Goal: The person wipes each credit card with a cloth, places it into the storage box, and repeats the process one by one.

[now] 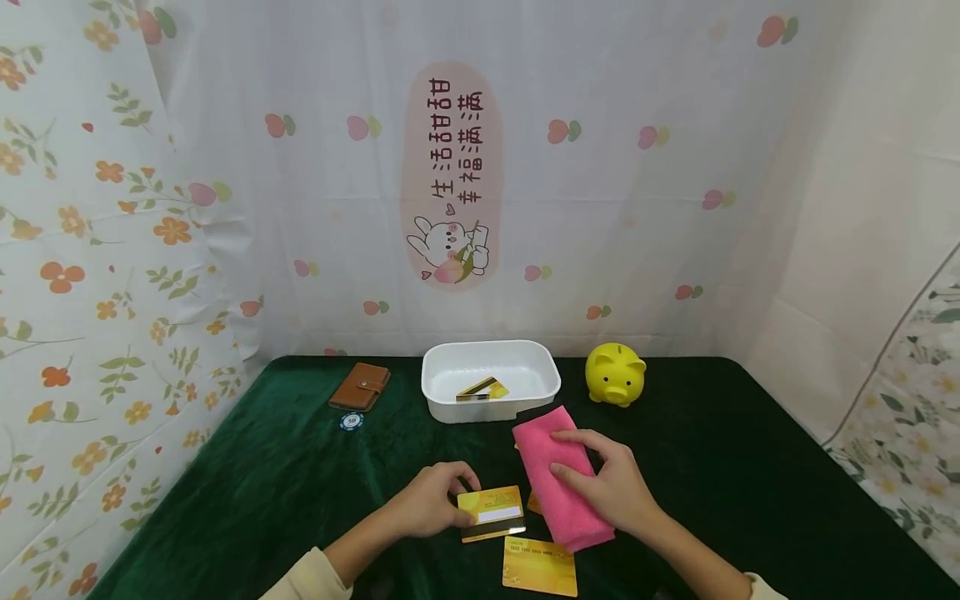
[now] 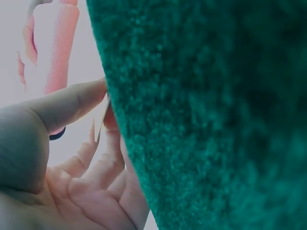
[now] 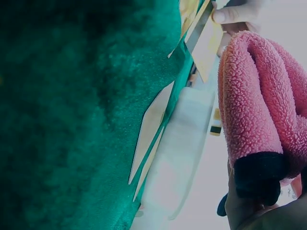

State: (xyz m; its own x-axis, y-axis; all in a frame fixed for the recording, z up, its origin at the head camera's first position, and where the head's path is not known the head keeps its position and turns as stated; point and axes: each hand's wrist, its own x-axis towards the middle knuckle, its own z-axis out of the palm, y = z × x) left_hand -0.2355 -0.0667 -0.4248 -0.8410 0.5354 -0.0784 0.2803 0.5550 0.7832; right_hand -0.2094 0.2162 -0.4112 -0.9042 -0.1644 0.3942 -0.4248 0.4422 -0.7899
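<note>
My left hand (image 1: 433, 504) pinches a gold bank card (image 1: 491, 502) by its left end, between thumb and fingers. The card's magnetic stripe and white strip face up. In the left wrist view only its thin edge (image 2: 102, 120) shows at the thumb tip. My right hand (image 1: 617, 479) grips a folded pink cloth (image 1: 551, 479) with dark trim, just right of that card. Another gold card (image 1: 538, 575) lies on the green tablecloth in front. More cards are mostly hidden beneath the pink cloth; the right wrist view shows two cards (image 3: 152, 127) lying flat on the table.
A white tray (image 1: 480, 412) at the back holds gold cards (image 1: 487, 388). Right of it stands a yellow piggy bank (image 1: 615, 375). A brown wallet (image 1: 360, 387) and a blue-and-white poker chip (image 1: 351, 421) lie at the back left. Patterned curtains surround the table.
</note>
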